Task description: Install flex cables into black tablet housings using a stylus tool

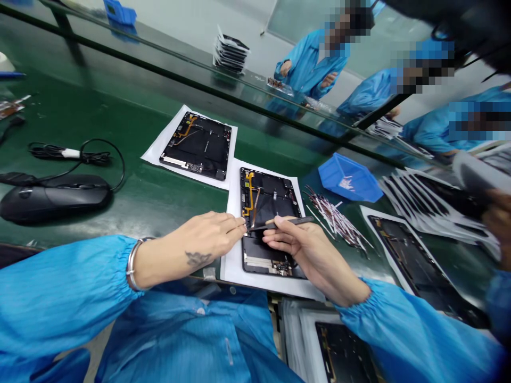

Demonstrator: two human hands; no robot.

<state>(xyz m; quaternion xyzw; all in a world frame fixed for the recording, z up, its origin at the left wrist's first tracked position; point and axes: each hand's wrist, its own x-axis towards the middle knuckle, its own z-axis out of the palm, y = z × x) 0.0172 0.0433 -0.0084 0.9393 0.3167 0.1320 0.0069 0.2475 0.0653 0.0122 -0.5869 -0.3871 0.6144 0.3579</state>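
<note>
Right hand (296, 247) pinching tweezers (280, 224), tip on tablet panel (271, 187); left hand (211, 235) open, fingertips at panel edge. Risk: tip slip tears orange ribbon cable (248, 194).

The person's left arm (175, 260) reaches in from the lower left of the frame, its blue sleeve (67, 287) gathered at an elastic cuff, with a silver bangle (131, 263) at the wrist and a small dark tattoo (198, 259) on the forearm. The left hand (211, 234) lies nearly flat, fingers together and pointing right. Just beside it at lower center, the right hand (295, 242) comes in from the lower right, fingers curled in a pinch.
</note>
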